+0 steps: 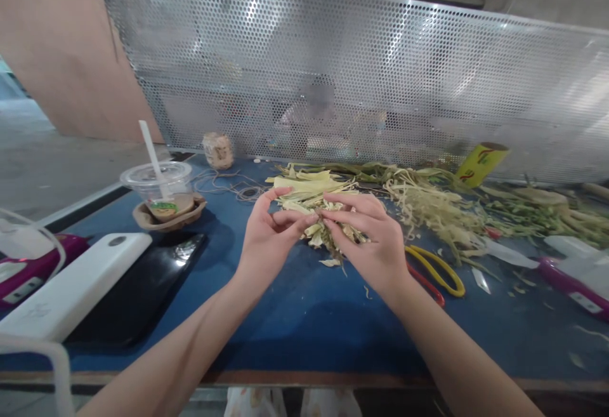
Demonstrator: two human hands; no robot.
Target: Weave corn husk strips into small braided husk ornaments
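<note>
Table (295,315) w/ blue top held everything; perforated metal screen (361,74) stood behind. Heap of dried husk strips (428,204) lay right of centre, yellow-handled scissors (435,271) just beside right hand (375,242). Both hands were pinching 1 small husk bundle (316,214) above the table, left hand (269,236) w/ fingertips closed on it too. Risk, imo: brittle strips could tear or slip loose if pinched unevenly; a fragment already lay below.

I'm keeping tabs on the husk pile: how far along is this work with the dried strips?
Done: shredded strips lie heaped on the blue table, scissors set down beside them. In hand: the left hand and right hand pinch a small husk bundle together. Left: flat husks and green stalks lie unworked behind; twine lies loose.
</note>
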